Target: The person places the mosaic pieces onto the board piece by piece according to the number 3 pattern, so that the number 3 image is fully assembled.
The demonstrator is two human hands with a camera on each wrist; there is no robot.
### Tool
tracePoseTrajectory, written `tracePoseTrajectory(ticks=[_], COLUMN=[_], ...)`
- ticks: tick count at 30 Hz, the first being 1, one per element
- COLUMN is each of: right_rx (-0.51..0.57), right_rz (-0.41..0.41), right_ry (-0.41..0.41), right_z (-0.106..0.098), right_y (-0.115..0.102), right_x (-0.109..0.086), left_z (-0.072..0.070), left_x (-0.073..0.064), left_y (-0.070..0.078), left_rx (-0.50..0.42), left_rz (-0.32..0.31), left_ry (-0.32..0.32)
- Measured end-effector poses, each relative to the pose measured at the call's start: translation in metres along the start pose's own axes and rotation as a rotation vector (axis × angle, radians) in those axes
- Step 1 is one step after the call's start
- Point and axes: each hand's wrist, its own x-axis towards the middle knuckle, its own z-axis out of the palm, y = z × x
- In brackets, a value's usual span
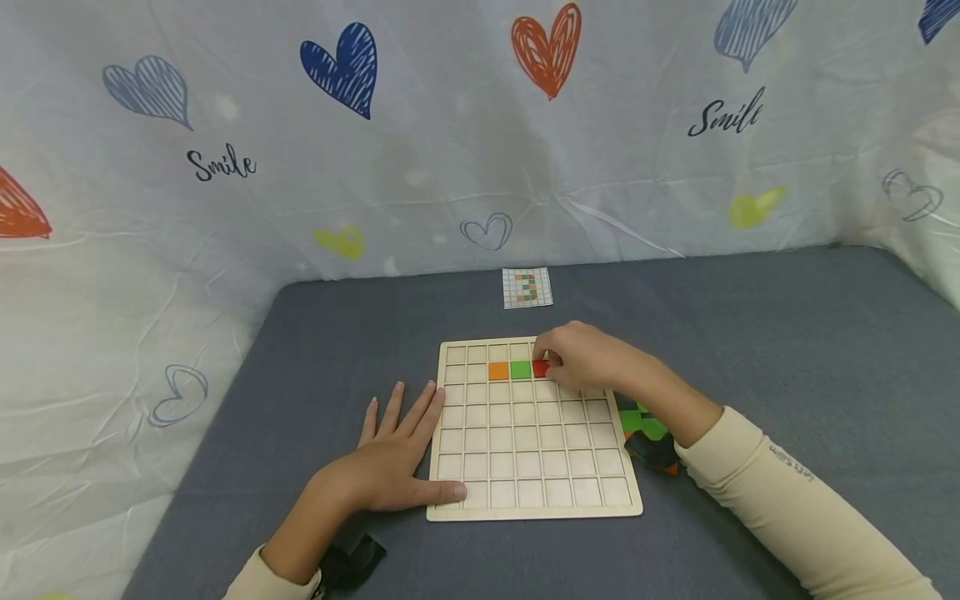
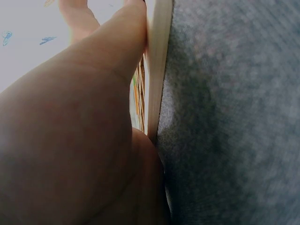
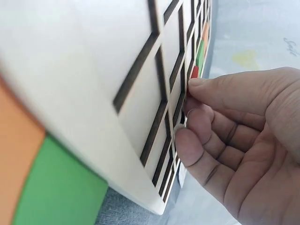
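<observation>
A square wooden grid board (image 1: 534,514) lies flat on the table. In its second row from the far edge sit an orange tile (image 1: 498,371), a green tile (image 1: 521,370) and a red tile (image 1: 539,368), side by side. My right hand (image 1: 588,358) pinches the red tile at its cell with thumb and fingertips; the right wrist view shows the thumb (image 3: 201,82) touching the tile's edge. My left hand (image 1: 384,471) spreads its fingers against the board's left edge, the thumb lying over the near left corner.
Loose green tiles (image 1: 633,423), with some orange, lie to the right of the board, partly hidden under my right wrist. A small printed pattern card (image 1: 527,288) lies beyond the board. Behind the grey table (image 1: 360,333) hangs a white cloth (image 1: 420,167) with hearts.
</observation>
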Motion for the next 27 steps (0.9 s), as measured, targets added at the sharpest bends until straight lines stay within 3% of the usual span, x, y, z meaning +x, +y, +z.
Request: tracePoseTrajectory(ticks=[8, 12, 16, 22, 27], right_rx=[-0.079, -0.171, -0.174, -0.096, -0.124], right_rz=[-0.026, -0.030, -0.066, -0.057, -0.024], right_ry=[0.026, 0.041, 0.090, 0.218, 0.277], right_z=[0.006, 0.011, 0.017, 0.014, 0.006], right_y=[-0.006, -0.012, -0.011, 0.003, 0.016], right_x=[-0.004, -0.012, -0.023, -0.049, -0.078], left_z=[0.001, 0.000, -0.001, 0.000, 0.000], left_x=[0.000, -0.001, -0.001, -0.001, 0.000], left_y=[-0.001, -0.001, -0.001, -0.002, -0.001], left_rx=[-0.001, -0.004, -0.008, -0.012, -0.013], left_rz=[0.003, 0.009, 0.010, 0.014, 0.012], left_ry=[0.006, 0.006, 0.005, 0.005, 0.003])
